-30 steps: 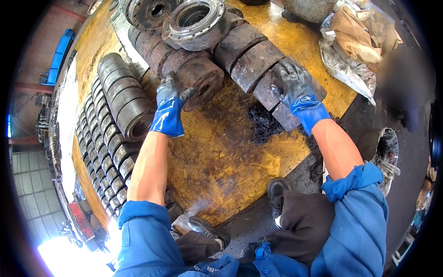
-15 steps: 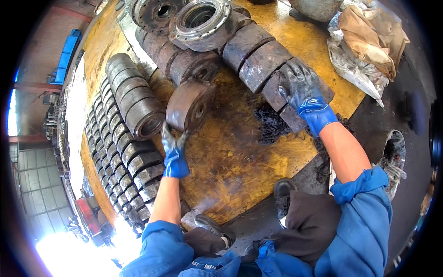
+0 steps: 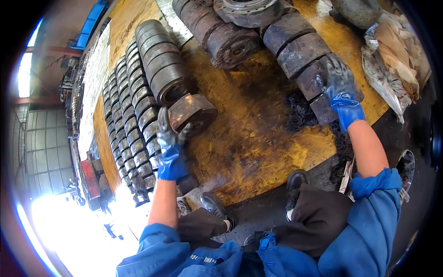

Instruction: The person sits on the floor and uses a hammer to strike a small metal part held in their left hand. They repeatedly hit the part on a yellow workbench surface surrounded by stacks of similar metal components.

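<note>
My left hand, in a blue and grey work glove, has its fingers stretched and apart against the near left side of a short rusty metal roller. That roller lies tilted, its round end facing me, at the near end of a row of dark cylinders. On the right, my right hand, gloved alike, rests with spread fingers on a dark, grimy cylinder of another row. What lies beneath its palm is hidden.
Several rows of segmented metal parts run along the left. A flanged ring and more rollers lie farther back. Black scraps lie on the worn yellow floor plate. Dirty sacks lie at right.
The short roller, tilted up and apart from the row before, now sits lower, against the row's near end. My left hand has followed it; my right hand stays on its row. The view has shifted.
</note>
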A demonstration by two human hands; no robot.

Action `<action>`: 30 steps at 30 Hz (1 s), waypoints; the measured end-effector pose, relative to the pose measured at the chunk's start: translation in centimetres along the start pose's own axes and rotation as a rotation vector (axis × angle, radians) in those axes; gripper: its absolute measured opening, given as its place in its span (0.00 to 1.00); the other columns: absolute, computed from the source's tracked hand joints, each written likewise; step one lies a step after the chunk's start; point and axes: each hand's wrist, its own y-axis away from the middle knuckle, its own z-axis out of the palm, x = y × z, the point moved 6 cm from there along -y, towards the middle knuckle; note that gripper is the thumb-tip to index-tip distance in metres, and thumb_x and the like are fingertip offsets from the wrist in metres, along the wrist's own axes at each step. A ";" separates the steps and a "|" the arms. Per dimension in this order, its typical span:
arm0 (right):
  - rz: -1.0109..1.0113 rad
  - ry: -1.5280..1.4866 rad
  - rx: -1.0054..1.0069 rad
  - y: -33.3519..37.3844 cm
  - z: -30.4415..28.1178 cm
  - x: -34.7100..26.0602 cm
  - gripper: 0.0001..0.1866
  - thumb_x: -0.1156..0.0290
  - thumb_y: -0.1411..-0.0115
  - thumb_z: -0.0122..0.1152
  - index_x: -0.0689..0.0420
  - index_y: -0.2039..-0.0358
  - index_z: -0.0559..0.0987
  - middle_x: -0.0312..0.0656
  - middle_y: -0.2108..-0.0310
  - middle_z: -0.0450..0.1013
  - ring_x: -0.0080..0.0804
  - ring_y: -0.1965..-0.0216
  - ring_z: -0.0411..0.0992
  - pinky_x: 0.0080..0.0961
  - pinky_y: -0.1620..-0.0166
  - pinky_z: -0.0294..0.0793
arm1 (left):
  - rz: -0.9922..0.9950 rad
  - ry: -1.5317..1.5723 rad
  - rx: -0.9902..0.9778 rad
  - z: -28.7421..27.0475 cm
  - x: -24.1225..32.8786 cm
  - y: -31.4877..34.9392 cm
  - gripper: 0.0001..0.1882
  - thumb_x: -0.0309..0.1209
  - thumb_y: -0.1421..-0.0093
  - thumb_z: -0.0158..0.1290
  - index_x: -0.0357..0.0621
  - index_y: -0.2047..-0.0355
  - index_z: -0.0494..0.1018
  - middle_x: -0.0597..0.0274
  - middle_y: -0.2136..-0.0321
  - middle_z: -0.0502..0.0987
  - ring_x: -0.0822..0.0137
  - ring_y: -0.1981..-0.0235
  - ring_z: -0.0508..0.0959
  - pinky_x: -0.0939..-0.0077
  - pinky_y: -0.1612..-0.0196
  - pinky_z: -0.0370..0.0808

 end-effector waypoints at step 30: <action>0.014 0.256 -0.079 0.0 1.2 -0.3 0.31 0.50 0.34 0.54 0.50 0.35 0.68 0.43 0.34 0.65 0.44 0.33 0.62 0.43 0.32 0.60 | -0.514 -0.390 -0.537 3.2 -7.3 -1.3 0.35 0.55 0.36 0.49 0.51 0.35 0.64 0.35 0.52 0.78 0.38 0.47 0.77 0.53 0.44 0.73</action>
